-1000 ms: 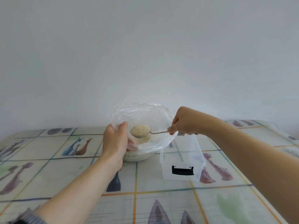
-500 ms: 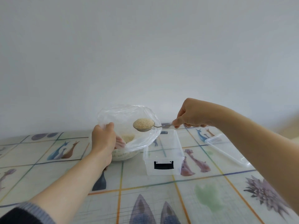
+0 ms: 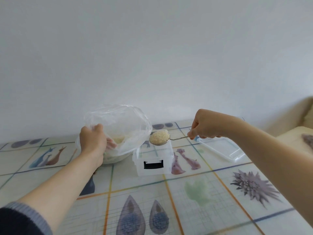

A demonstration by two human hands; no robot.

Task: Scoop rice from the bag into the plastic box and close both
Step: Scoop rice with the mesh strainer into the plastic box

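Resting on the patterned table (image 3: 194,209), the clear bag (image 3: 118,122) of rice has its rim gripped by the left hand (image 3: 93,141), fingers tucked inside the opening. Just right of it stands the open plastic box (image 3: 153,160), lid (image 3: 221,150) lying farther right. Right hand (image 3: 206,124) fingers pinch the spoon (image 3: 160,139) handle, heaped bowl hovering above the box.

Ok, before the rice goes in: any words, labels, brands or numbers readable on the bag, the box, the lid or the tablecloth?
None: no readable text shows anywhere.
Plastic bag: clear, no print.
Plastic box: only a black latch, no label.
Lid: plain.
Tablecloth: pictures of animals and plants and coloured lines, no lettering.
Scoop in the right hand: no marking visible.
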